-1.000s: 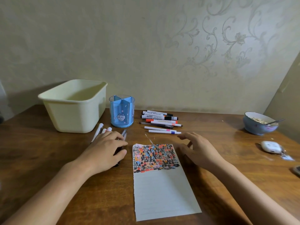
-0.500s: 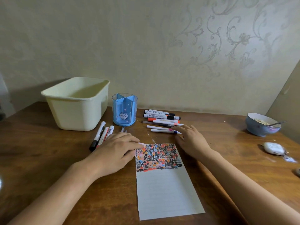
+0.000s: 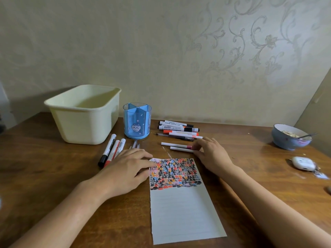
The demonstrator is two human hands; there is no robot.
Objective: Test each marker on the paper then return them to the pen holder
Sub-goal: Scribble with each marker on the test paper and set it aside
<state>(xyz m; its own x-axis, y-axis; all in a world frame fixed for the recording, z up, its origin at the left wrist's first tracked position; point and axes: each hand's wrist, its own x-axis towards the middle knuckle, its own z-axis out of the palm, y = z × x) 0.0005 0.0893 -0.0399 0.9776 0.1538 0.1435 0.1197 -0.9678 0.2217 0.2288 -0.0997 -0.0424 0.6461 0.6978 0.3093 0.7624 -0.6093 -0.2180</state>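
— Near the front edge of the worktop (image 3: pixel 44 176), what's lying there?

— From the head camera, a sheet of paper (image 3: pixel 182 212), its far part covered in coloured marks. The left hand (image 3: pixel 129 169) rests flat on its far left corner, fingers relaxed, gripping nothing.

— And the right hand (image 3: pixel 213 154)?

— Just past the paper's far right corner, fingertips touching a white marker (image 3: pixel 180 149); whether it pinches it, I cannot tell.

— Where's the pen holder (image 3: pixel 137 120)?

— Toward the back edge, blue, upright, beside a cream tub (image 3: pixel 84 115). A heap of markers (image 3: pixel 179 129) lies to its right, three markers (image 3: pixel 112 151) to its front left.

— Anything else?

— A bowl (image 3: pixel 290 138) near the right edge.
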